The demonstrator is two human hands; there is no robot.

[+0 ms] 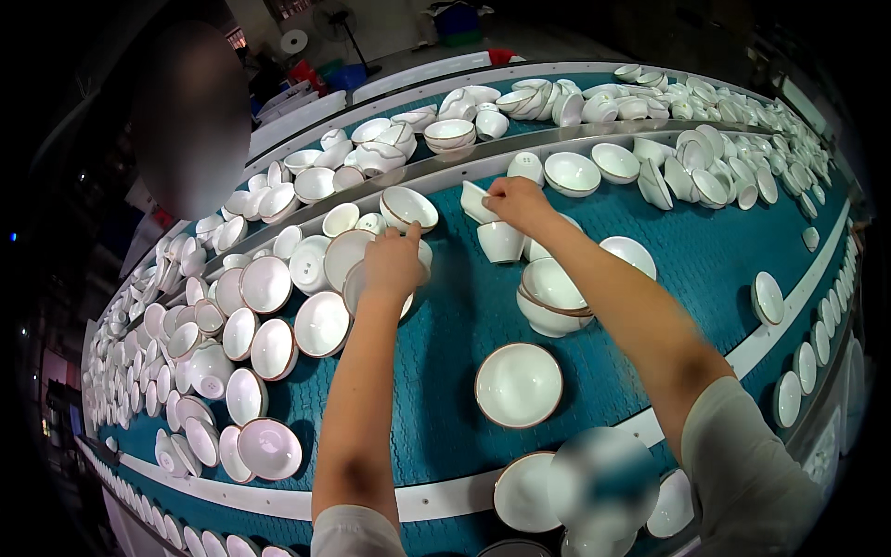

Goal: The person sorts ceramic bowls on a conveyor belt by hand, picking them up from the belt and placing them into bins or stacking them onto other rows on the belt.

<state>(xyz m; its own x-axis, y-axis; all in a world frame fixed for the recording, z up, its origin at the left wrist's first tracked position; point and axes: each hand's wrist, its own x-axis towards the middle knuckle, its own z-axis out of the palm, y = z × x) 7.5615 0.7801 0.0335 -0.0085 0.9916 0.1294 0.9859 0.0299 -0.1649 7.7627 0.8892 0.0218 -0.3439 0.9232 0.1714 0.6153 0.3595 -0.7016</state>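
My left hand (pixel 394 258) reaches over a cluster of white bowls, fingers stretched out, the fingertips at the near rim of a brown-rimmed bowl (pixel 406 203). Several bowls lie partly hidden beneath this hand, among them a tilted bowl (pixel 349 257). With its fingers closed, my right hand (pixel 520 202) pinches the edge of a small, angular white bowl (pixel 474 201). Just below that hangs no gap I can make out to a white cup (pixel 501 242) standing upside down. Under my right forearm sit stacked bowls (pixel 554 295), and nearer me lies one upright bowl (pixel 519 385).
The teal belt (pixel 445 353) carries heaped bowls (pixel 269 348) at left and more (pixel 705 172) at right. A metal divider (pixel 483 167) separates a far lane of bowls. A white rail (pixel 445 501) borders the near side. A blurred person (pixel 190 121) is at far left.
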